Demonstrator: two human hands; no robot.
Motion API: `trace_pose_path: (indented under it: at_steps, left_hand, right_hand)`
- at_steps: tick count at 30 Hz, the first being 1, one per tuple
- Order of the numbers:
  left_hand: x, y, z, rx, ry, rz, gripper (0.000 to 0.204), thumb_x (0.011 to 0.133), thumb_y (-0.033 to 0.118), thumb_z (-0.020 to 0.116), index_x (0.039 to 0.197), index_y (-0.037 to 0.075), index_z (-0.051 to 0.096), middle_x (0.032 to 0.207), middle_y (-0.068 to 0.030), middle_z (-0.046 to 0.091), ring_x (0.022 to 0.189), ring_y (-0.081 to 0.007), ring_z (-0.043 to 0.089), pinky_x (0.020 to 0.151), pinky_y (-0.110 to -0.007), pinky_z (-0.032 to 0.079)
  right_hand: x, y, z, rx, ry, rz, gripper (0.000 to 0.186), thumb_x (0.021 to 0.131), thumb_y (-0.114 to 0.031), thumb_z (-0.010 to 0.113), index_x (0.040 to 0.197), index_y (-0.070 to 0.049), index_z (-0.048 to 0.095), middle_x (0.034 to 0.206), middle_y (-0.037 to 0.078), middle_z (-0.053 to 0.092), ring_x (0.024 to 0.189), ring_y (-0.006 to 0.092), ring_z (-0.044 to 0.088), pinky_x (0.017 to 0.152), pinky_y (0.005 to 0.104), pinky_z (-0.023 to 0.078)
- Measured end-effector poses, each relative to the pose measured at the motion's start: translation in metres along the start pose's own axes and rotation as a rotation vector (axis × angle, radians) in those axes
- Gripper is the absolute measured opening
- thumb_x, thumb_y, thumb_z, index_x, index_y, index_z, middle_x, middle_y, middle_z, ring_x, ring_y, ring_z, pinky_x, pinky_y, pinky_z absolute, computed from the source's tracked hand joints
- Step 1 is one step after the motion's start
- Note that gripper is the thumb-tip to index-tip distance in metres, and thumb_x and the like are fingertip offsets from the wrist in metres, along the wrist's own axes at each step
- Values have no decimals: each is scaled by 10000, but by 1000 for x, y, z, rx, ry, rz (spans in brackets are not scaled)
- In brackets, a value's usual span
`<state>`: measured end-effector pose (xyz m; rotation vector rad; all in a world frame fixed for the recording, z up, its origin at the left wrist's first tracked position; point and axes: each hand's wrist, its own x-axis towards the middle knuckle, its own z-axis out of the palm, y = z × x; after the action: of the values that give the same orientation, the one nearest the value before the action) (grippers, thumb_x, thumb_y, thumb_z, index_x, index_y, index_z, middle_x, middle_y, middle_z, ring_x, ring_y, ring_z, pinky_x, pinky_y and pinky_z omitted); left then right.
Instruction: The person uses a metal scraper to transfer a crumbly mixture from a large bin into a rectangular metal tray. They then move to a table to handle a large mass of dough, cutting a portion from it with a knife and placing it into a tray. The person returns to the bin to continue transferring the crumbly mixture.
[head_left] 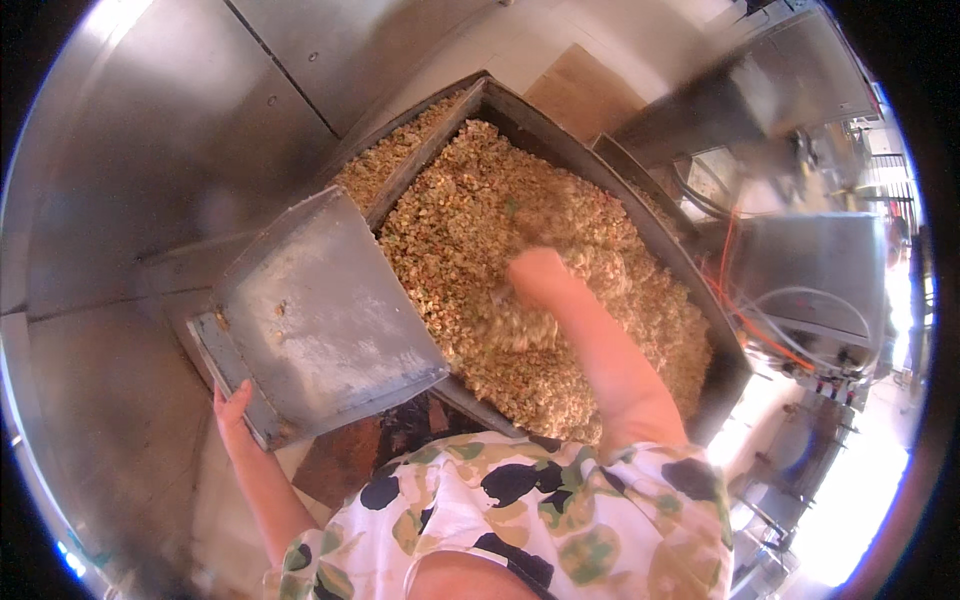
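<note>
My left hand point(234, 408) grips the outer rim of a grey metal tray point(345, 290), which is tilted and rests against the left side of a large metal bin point(715, 310). Its underside or inner face shows smears and a few stuck bits; I cannot tell which face it is. My right hand point(541, 277) is closed in a fist low over the heap of loose tan crumbly mix point(460, 210) in the bin. Whatever it holds is hidden beneath the fist. Bits of mix are blurred around it, with green and reddish flecks among them.
A divider point(425, 160) splits off a narrow section holding more mix at the bin's far left. Steel panels point(150, 150) stand on the left. A brown cardboard sheet point(585, 92) lies beyond the bin. Machinery with an orange hose point(765, 330) stands at the right.
</note>
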<state>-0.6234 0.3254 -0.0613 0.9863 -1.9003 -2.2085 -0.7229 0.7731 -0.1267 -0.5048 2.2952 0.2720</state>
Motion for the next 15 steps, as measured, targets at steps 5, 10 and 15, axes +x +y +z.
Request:
trace_pose_path:
  at_steps: [5,10,15]
  left_hand:
    - [15,9,1,31,-14,-94,555,751,61,637,1274,-9,466,1085,-125,589,939,-242,589,823,-353,477]
    - [25,10,-5,7,46,-99,568,754,79,646,1280,-16,453,1101,-124,582,964,-245,581,844,-366,466]
    - [33,9,-6,-29,45,-41,587,748,82,655,1289,-5,446,1094,-119,581,962,-252,581,839,-372,464]
  right_hand:
    - [-78,-13,64,182,-58,189,126,832,-98,567,918,-103,659,846,68,649,650,149,576,521,303,508]
    - [-149,-5,86,292,-98,296,160,802,-60,568,927,-105,658,877,103,655,793,247,630,715,382,536]
    - [-104,18,-13,183,360,304,200,742,38,581,851,-112,656,880,92,647,844,244,630,773,402,520]
